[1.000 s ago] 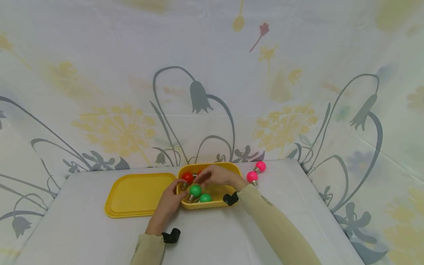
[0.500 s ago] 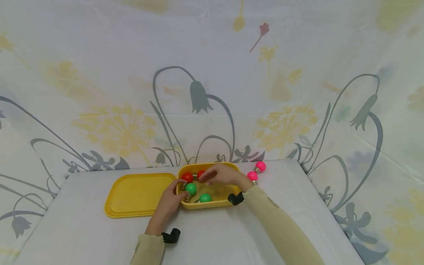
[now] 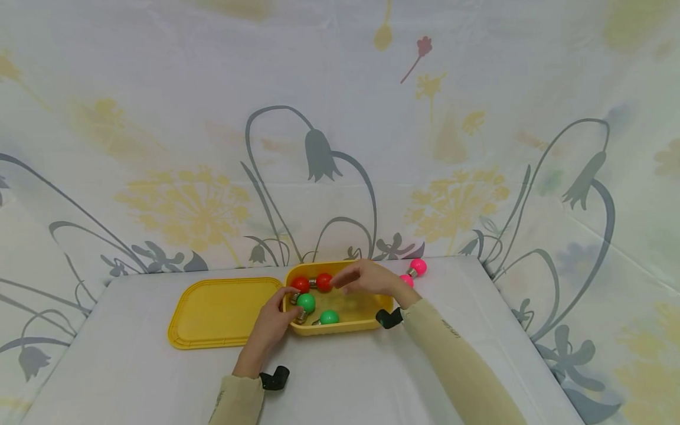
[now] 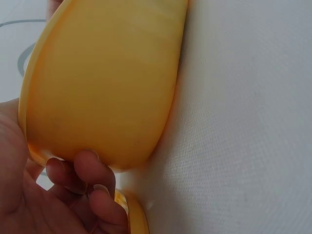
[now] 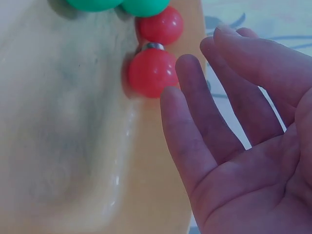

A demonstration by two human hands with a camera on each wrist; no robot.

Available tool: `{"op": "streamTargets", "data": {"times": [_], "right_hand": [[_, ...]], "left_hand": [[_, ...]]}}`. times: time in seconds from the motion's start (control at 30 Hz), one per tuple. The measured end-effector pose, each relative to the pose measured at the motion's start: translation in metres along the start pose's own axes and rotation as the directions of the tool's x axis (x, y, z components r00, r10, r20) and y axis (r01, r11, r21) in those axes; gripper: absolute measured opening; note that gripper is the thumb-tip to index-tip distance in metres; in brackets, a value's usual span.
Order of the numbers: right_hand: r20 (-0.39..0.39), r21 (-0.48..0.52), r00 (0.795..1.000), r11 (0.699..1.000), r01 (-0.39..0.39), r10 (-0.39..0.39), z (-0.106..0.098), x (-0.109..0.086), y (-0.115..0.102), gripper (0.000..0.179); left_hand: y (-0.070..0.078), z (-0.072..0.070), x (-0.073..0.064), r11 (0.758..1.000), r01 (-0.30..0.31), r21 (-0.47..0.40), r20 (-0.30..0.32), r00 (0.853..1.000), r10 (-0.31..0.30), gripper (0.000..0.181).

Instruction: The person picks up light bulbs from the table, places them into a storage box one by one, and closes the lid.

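Observation:
A yellow plastic box [image 3: 340, 326] stands on the table, and my left hand [image 3: 272, 324] grips its left end, with fingers [image 4: 95, 168] curled against the outer wall. Inside, at the back left, lie a red light bulb [image 3: 300, 285] and a second red bulb [image 3: 323, 282]. A green bulb [image 3: 306, 303] lies at the left end, and another green bulb [image 3: 329, 317] by the front wall. My right hand [image 3: 370, 278] hovers over the back right of the box, fingers apart and holding nothing; in the right wrist view its fingertips are close to a red bulb [image 5: 152, 73].
Left of the box lies a flat yellow lid [image 3: 225, 313]. To the right, near the table's back edge, are a pink bulb [image 3: 418, 267] and a second pink bulb [image 3: 407, 280], partly hidden by my right wrist. A flower-patterned cloth [image 3: 340, 195] hangs behind.
The left green bulb has shifted left towards the box's end. My right hand has drawn back to the right, uncovering the second red bulb. My left hand has stayed put.

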State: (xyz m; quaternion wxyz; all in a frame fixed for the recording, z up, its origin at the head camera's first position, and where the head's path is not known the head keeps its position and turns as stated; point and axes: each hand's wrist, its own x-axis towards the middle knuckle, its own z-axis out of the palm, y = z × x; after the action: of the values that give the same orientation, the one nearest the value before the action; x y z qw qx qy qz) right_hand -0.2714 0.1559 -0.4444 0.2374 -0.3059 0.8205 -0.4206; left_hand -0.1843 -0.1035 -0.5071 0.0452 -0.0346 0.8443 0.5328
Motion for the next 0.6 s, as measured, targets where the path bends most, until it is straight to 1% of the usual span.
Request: {"op": "streamTargets", "data": {"times": [0.2,0.4,0.47,0.6], "right_hand": [[-0.018,0.032,0.999,0.999,-0.04,0.041,-0.007,-0.01,0.002,0.031],[-0.06,0.043,0.994,0.995,-0.09,0.092,-0.014,-0.02,0.004,0.031],[-0.076,0.053,0.992,0.994,-0.094,0.097,-0.016,-0.024,0.006,0.031],[-0.089,0.082,0.994,0.995,-0.057,0.064,-0.024,-0.031,0.011,0.03]], "left_hand": [[-0.001,0.0,0.0,1.0,0.001,-0.009,0.002,1.0,-0.001,0.037],[-0.003,0.001,0.0,1.0,0.0,-0.015,-0.002,1.0,0.0,0.036],[-0.004,0.001,0.001,1.0,-0.002,-0.016,-0.004,1.0,0.002,0.036],[-0.003,0.0,0.001,1.0,-0.012,-0.014,-0.004,1.0,0.012,0.035]]}}
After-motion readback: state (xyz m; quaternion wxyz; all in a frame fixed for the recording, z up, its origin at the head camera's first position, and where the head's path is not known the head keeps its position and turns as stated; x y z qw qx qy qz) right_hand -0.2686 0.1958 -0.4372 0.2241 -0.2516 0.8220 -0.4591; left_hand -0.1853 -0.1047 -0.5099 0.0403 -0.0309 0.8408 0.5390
